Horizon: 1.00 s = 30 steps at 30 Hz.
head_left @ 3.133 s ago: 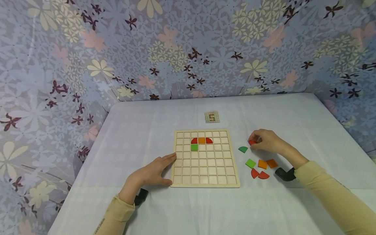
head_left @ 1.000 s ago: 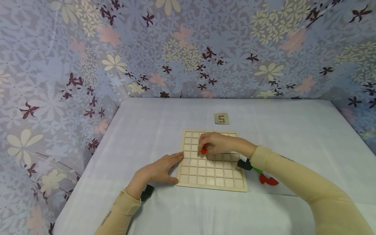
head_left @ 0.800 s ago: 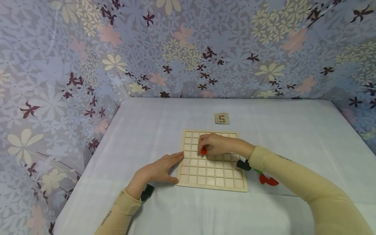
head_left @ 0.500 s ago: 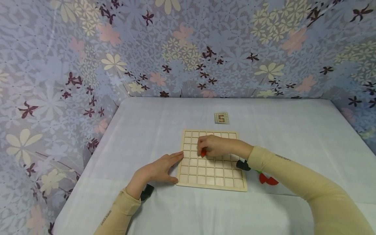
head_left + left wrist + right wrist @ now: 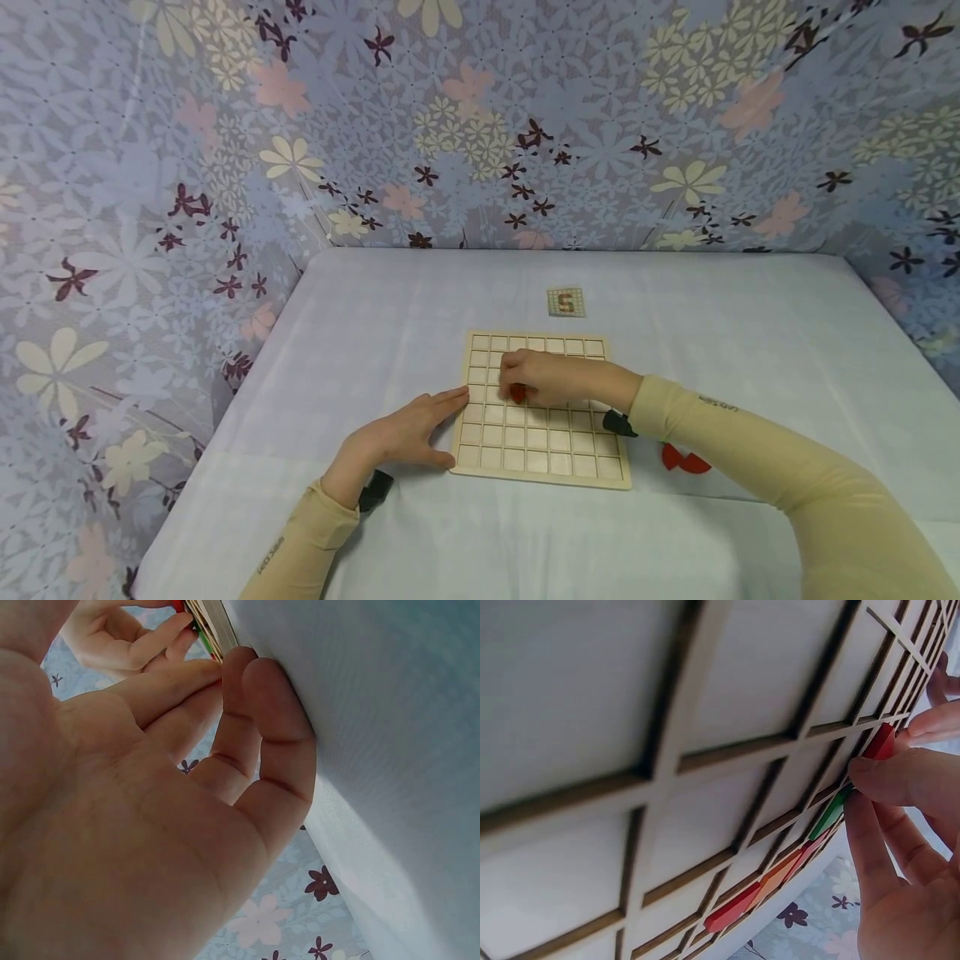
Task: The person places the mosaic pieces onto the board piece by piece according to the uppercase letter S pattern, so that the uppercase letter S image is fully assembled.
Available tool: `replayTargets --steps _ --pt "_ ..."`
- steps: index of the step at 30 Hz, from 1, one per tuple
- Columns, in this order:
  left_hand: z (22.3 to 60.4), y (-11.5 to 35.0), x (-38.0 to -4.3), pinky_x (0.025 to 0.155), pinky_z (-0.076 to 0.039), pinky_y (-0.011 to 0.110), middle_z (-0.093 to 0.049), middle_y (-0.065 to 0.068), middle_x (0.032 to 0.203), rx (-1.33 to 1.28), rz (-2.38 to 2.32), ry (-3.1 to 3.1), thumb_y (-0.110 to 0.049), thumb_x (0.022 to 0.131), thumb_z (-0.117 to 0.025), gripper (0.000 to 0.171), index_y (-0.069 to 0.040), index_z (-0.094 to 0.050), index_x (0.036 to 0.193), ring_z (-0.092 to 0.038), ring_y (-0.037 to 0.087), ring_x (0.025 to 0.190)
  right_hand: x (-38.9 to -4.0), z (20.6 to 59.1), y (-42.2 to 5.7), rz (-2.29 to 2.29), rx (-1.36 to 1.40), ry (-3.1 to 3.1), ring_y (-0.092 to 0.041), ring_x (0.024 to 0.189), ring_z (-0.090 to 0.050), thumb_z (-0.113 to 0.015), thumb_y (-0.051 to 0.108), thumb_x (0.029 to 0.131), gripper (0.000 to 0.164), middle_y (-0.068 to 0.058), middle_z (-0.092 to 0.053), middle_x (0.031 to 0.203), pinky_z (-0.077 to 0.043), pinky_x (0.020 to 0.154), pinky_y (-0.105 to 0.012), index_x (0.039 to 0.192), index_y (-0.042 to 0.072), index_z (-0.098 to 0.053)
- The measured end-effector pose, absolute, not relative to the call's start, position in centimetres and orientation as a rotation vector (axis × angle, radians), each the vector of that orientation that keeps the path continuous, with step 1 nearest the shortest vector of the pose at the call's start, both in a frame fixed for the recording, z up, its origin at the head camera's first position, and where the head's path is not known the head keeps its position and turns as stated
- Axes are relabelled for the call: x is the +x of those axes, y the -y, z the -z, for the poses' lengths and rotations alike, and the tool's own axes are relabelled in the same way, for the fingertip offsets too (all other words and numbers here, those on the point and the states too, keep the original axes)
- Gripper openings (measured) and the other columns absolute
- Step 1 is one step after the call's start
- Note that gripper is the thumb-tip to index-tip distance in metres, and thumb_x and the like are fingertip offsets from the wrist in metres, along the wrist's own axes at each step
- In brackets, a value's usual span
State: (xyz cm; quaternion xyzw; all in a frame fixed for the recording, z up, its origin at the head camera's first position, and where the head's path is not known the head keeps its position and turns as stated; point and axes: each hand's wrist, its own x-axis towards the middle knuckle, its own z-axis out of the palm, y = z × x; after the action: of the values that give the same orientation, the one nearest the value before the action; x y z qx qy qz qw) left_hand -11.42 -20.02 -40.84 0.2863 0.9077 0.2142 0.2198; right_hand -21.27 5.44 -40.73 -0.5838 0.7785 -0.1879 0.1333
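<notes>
R hand [image 5: 549,377]: fingers pinch 1 red pc [image 5: 518,393] at grid brd [image 5: 536,460]; L hand [image 5: 414,430]: fingers extended, touching brd edge.

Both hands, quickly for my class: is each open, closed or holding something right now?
Left hand: open, at the left edge of the wooden grid board.
Right hand: holding, pinching a red piece.

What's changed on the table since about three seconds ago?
The right hand, pinching a red piece, has moved left from beside the loose pieces to the board; the right sleeve now hides most of those pieces. The left hand stays at the board's left edge, and the small card still lies beyond the board.
</notes>
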Motion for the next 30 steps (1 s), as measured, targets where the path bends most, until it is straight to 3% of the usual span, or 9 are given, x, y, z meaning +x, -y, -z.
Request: replayTargets --steps 9,15,19,30 --pt "40.8 20.0 -11.4 0.108 -0.025 0.044 -0.019 0.007 0.155 0.795 -0.595 -2.507 -0.027 0.081 -0.075 0.087 -0.004 -0.025 0.149 -0.027 0.032 0.136 -21.4 40.9 -5.8 0.594 -1.581 -2.317 -0.013 0.090 -0.053 -0.064 -0.001 0.084 0.025 0.001 -0.055 0.103 -0.047 0.080 -0.026 0.106 0.010 -0.066" --pt "40.9 20.0 -11.5 0.108 -0.024 0.043 -0.019 0.007 0.155 0.782 -0.591 -2.506 -0.028 0.081 -0.075 0.088 -0.005 -0.025 0.149 -0.025 0.031 0.136 -21.5 40.5 -6.1 0.748 -1.341 -2.389 -0.016 0.081 -0.055 -0.066 0.013 0.086 0.017 -0.004 -0.057 0.094 -0.048 0.071 -0.025 0.102 0.005 -0.065" --pt "40.9 20.0 -11.5 0.109 -0.023 0.044 -0.019 0.007 0.155 0.786 -0.580 -2.509 -0.028 0.081 -0.075 0.088 -0.005 -0.025 0.149 -0.024 0.030 0.137 -21.0 40.4 -6.0 0.774 -1.213 -2.422 -0.015 0.078 -0.056 -0.072 0.022 0.085 0.024 -0.003 -0.058 0.088 -0.048 0.070 -0.024 0.096 0.003 -0.064" --pt "40.7 20.0 -11.4 0.110 -0.021 0.045 -0.019 0.008 0.155 0.799 -0.587 -2.506 -0.027 0.081 -0.075 0.087 -0.003 -0.025 0.149 -0.023 0.028 0.138 -20.2 40.5 -5.7 0.728 -1.171 -2.423 -0.012 0.078 -0.053 -0.076 0.017 0.081 0.025 0.000 -0.057 0.087 -0.047 0.070 -0.024 0.096 0.003 -0.062"
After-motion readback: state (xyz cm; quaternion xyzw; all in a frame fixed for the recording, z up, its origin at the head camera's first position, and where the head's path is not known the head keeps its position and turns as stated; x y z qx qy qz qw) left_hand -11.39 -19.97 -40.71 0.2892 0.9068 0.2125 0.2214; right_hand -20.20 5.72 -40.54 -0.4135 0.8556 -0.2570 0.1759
